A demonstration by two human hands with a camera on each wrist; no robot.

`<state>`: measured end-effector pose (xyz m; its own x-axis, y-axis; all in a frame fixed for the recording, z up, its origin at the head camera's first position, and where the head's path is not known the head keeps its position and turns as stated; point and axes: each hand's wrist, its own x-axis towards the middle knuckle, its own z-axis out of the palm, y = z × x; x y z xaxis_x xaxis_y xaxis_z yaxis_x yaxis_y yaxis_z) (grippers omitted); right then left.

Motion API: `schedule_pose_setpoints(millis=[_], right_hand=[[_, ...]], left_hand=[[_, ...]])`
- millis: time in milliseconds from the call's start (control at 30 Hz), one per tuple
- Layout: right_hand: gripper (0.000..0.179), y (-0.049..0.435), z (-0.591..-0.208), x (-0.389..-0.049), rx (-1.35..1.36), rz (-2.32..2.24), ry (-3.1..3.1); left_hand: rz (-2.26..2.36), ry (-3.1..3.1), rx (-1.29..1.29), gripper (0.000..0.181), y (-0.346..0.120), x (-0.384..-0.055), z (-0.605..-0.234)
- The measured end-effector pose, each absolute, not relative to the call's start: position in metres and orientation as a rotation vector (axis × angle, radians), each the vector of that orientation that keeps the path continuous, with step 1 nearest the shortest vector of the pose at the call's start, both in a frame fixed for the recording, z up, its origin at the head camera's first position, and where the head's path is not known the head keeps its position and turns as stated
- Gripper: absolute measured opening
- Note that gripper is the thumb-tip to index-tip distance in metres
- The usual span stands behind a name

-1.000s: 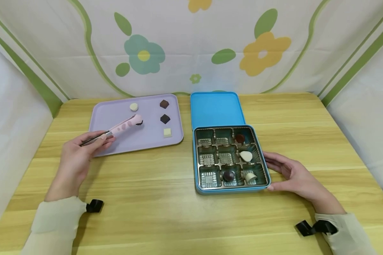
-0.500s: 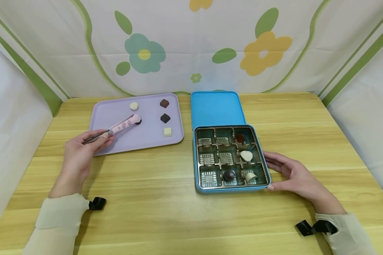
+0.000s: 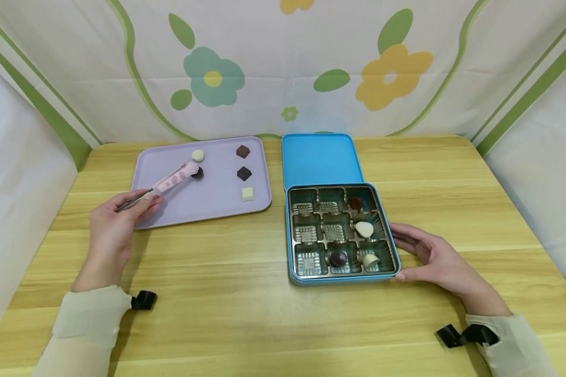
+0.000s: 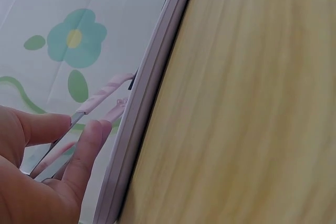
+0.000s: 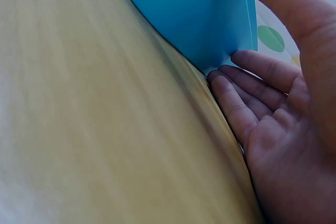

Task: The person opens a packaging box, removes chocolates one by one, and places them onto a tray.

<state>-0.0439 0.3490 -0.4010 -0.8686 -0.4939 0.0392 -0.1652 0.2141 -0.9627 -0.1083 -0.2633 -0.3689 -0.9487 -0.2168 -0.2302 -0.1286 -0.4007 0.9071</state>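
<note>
My left hand (image 3: 115, 220) pinches a pair of pink-and-metal tongs (image 3: 175, 178) between thumb and fingers, over the lilac tray (image 3: 184, 209). In the left wrist view, the two arms of the tongs (image 4: 105, 94) stand apart. At their tips is a round dark chocolate (image 3: 198, 174), partly covered; whether they grip it I cannot tell. My right hand (image 3: 436, 262) rests against the right side of the blue tin (image 3: 344, 281), thumb by the near corner. In the right wrist view, its fingertips touch the tin's wall (image 5: 184, 19).
A white round chocolate (image 3: 198, 155), a brown one (image 3: 242, 151), a dark one (image 3: 243, 173) and a cream square (image 3: 247, 193) lie on the tray. The tin's divided insert holds several chocolates; its lid (image 3: 322, 159) lies open behind. A patterned cloth (image 3: 273, 68) hangs at the back.
The tongs' tips have shifted left and slightly away from me, and the round dark chocolate appears further left and back too. My right hand and the tin have stayed put.
</note>
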Motion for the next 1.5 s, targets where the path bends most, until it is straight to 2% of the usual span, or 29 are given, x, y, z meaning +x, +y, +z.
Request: schedule_pose_setpoints(millis=[967,1500], right_hand=[[0.091,0.349,-0.4006,-0.0443,-0.605,-1.692,2.225],[0.092,0.349,-0.4003,-0.045,-0.624,-1.706,2.206]], left_hand=[[-2.483,-1.824,0.519,0.01,-0.2604,-0.1074,-0.3667],[-2.634,-1.734,0.516,0.011,-0.261,-0.1041,-0.3654]])
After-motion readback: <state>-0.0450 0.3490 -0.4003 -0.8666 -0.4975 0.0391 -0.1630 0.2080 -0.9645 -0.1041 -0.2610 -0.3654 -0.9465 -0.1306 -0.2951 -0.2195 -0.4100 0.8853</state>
